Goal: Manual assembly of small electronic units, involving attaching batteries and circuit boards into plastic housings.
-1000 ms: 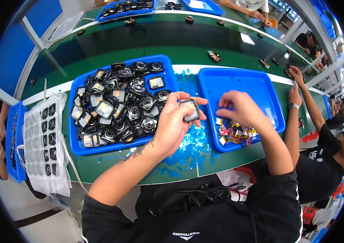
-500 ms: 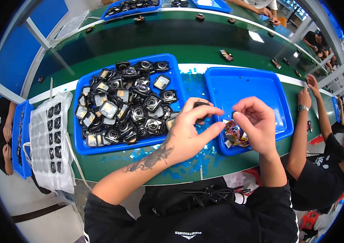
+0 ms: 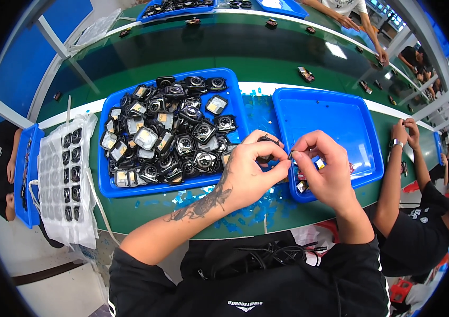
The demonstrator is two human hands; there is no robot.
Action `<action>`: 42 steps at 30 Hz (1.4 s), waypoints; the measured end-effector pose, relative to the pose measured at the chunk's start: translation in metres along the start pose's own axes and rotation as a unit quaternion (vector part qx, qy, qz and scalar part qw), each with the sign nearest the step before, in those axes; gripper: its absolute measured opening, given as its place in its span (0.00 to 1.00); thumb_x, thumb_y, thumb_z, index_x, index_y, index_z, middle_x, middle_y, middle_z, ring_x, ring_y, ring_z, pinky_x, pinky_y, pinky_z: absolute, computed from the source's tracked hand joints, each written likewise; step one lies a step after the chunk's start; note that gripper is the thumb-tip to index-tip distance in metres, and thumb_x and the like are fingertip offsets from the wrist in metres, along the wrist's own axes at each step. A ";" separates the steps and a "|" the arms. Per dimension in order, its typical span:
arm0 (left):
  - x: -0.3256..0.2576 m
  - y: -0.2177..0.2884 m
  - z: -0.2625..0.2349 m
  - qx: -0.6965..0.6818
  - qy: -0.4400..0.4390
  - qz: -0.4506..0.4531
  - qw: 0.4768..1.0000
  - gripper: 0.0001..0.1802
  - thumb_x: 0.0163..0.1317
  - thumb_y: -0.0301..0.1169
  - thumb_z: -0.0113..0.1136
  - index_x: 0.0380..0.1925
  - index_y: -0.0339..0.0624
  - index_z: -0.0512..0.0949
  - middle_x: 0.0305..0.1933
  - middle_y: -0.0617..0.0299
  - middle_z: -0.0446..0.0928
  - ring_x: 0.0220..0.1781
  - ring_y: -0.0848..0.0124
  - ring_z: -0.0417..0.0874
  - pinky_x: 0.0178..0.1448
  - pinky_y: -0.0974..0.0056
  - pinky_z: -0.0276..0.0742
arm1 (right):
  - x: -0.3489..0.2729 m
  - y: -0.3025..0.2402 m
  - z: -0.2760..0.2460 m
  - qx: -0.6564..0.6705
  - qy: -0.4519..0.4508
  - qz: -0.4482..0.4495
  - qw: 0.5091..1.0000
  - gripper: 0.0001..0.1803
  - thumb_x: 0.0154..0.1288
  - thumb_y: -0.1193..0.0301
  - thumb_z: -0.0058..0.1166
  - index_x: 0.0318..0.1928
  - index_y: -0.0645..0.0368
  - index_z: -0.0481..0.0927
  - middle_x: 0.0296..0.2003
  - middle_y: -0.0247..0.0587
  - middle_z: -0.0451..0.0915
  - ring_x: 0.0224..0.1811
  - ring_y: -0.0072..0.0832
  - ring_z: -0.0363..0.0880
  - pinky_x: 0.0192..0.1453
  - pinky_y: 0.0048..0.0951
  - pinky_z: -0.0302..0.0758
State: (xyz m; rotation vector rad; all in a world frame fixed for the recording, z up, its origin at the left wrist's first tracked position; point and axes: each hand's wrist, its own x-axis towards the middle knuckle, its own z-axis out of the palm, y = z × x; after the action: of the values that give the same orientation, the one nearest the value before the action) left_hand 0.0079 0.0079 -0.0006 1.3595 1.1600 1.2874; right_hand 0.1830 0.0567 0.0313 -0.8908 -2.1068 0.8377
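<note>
My left hand (image 3: pixel 253 171) is closed around a black watch case (image 3: pixel 269 141), mostly hidden by the fingers. Its thumb and index fingertip meet the fingertips of my right hand (image 3: pixel 327 171), which pinches a tiny dark piece (image 3: pixel 291 154) too small to name. Both hands hover over the gap between two blue trays. To the left, a blue tray (image 3: pixel 109 191) is heaped with watch cases (image 3: pixel 185 145), some showing round sensor backs, others open with pale inner parts. Under my right hand, the other blue tray (image 3: pixel 335 113) holds small colourful parts (image 3: pixel 302 186) at its near left.
Blue film scraps (image 3: pixel 235 211) litter the green bench between the trays. A white moulded tray (image 3: pixel 58 179) with several black watch parts stands at the left. Beyond runs a green belt (image 3: pixel 182 63) carrying small parts. A co-worker's arms (image 3: pixel 393 174) are close on the right.
My fingertips have come together; the right hand has moved left and down to the left one. Parts on the belt have shifted slightly right. The right-hand co-worker's hands have closed together.
</note>
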 end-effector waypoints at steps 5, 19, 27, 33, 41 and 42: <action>0.001 -0.006 0.000 0.012 0.007 0.029 0.999 0.05 0.54 0.27 0.66 0.30 0.38 0.82 0.43 0.59 0.74 0.40 0.73 0.79 0.42 0.70 0.77 | 0.001 -0.001 0.003 0.010 0.013 -0.002 1.000 0.06 0.58 0.83 0.59 0.35 0.65 0.76 0.32 0.40 0.78 0.30 0.26 0.79 0.33 0.23 0.76; 0.000 -0.005 -0.001 -0.045 -0.005 0.023 0.999 0.06 0.54 0.27 0.67 0.31 0.38 0.83 0.45 0.59 0.73 0.42 0.74 0.78 0.42 0.71 0.76 | 0.005 0.001 -0.002 0.109 -0.017 0.048 0.993 0.06 0.64 0.79 0.56 0.39 0.65 0.74 0.33 0.36 0.77 0.35 0.21 0.78 0.36 0.21 0.75; 0.000 -0.006 0.001 -0.043 -0.020 -0.006 0.999 0.06 0.54 0.27 0.67 0.31 0.39 0.83 0.45 0.59 0.73 0.41 0.74 0.78 0.42 0.72 0.77 | 0.004 0.000 -0.001 0.017 -0.050 0.012 0.999 0.06 0.62 0.81 0.56 0.37 0.64 0.72 0.31 0.40 0.75 0.31 0.26 0.77 0.33 0.25 0.74; -0.001 -0.006 0.000 -0.023 0.045 0.011 0.999 0.05 0.55 0.25 0.66 0.31 0.38 0.83 0.45 0.57 0.74 0.43 0.72 0.80 0.43 0.70 0.79 | -0.003 -0.001 0.013 -0.143 0.047 -0.128 0.980 0.08 0.59 0.84 0.56 0.36 0.64 0.72 0.30 0.45 0.73 0.29 0.35 0.76 0.32 0.30 0.73; 0.007 -0.004 -0.009 -0.106 0.075 0.027 0.991 0.04 0.58 0.24 0.65 0.31 0.34 0.82 0.43 0.58 0.76 0.43 0.74 0.80 0.42 0.71 0.78 | 0.024 0.008 -0.001 -0.108 -0.051 -0.003 0.993 0.10 0.64 0.80 0.54 0.46 0.62 0.79 0.35 0.39 0.79 0.32 0.23 0.78 0.36 0.24 0.74; 0.007 -0.004 -0.009 -0.106 0.073 0.027 0.991 0.04 0.58 0.24 0.65 0.31 0.34 0.82 0.43 0.58 0.76 0.43 0.74 0.80 0.42 0.71 0.78 | 0.024 0.001 -0.007 -0.067 -0.029 0.072 0.995 0.09 0.64 0.79 0.55 0.45 0.62 0.81 0.35 0.39 0.79 0.34 0.21 0.79 0.37 0.24 0.74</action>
State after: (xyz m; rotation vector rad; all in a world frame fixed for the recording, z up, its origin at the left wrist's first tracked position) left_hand -0.0013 0.0156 -0.0027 1.1636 1.0562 1.5237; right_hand 0.1764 0.0775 0.0429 -1.1133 -2.1898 0.8114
